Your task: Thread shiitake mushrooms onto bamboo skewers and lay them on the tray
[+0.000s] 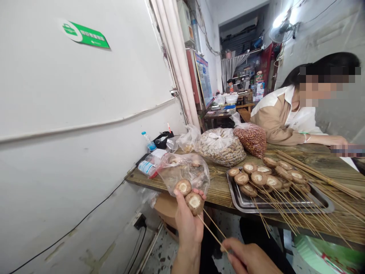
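Two brown mushrooms with pale undersides rest in my left hand [189, 220], its fingers curled round them. The nearer mushroom [194, 203] partly overlaps the farther mushroom [183, 186]. Two thin bamboo skewers [212, 231] run from the mushrooms down to the right. My right hand [248, 255] pinches them near their lower ends. Just beyond my left hand lies a clear plastic bag [196, 169] with more mushrooms inside. To the right, a metal tray [236, 205] bears a heap of skewered mushrooms [259, 177], their sticks jutting over the table's front edge.
Bags of shelled-looking nuts [221, 146] and reddish nuts [252, 139] stand behind the tray. Loose bamboo skewers [319, 173] lie at the right of the wooden table [216, 192]. A person [279, 118] sits across there. A bottle [148, 140] stands near the left wall.
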`<action>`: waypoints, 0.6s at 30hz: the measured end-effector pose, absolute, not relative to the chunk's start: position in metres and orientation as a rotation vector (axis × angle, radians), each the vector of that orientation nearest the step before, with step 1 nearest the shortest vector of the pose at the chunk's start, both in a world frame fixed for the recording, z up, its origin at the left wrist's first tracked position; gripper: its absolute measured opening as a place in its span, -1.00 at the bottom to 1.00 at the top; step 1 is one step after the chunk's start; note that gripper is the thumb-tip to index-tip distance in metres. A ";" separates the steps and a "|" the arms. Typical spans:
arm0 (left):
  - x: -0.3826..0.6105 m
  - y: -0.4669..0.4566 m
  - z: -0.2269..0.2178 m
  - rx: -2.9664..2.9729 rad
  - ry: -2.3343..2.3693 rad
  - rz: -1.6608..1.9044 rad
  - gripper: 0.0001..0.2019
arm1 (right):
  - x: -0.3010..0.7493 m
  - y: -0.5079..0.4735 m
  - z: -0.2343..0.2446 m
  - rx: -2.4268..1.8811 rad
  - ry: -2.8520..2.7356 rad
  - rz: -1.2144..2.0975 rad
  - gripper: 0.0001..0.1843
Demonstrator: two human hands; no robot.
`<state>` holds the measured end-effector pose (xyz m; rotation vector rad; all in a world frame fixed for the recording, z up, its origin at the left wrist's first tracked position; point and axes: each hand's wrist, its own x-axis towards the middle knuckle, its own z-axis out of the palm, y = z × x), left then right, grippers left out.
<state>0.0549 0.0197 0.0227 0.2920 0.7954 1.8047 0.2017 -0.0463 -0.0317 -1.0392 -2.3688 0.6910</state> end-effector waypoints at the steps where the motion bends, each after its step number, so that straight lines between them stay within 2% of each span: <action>1: 0.056 0.020 0.021 0.299 0.796 1.803 -0.69 | 0.200 -0.045 -0.027 -1.067 -2.322 0.749 -0.73; 4: 0.058 0.026 0.022 0.318 0.806 1.870 -0.75 | 0.192 -0.034 -0.020 -1.093 -2.273 0.586 -0.71; 8: 0.052 0.048 0.039 0.335 0.804 2.001 -0.72 | 0.180 -0.007 -0.017 -1.103 -2.293 0.026 -0.68; 10: 0.049 0.056 0.049 0.323 0.779 2.020 -0.70 | 0.173 0.004 -0.012 -1.056 -2.278 -0.171 -0.59; 12: 0.049 0.057 0.056 0.334 0.751 2.021 -0.68 | 0.168 0.009 -0.007 -0.972 -2.247 -0.248 -0.54; 18: 0.065 0.038 0.048 0.397 0.740 1.959 -0.63 | 0.166 0.002 -0.013 -0.765 -2.061 -0.272 -0.65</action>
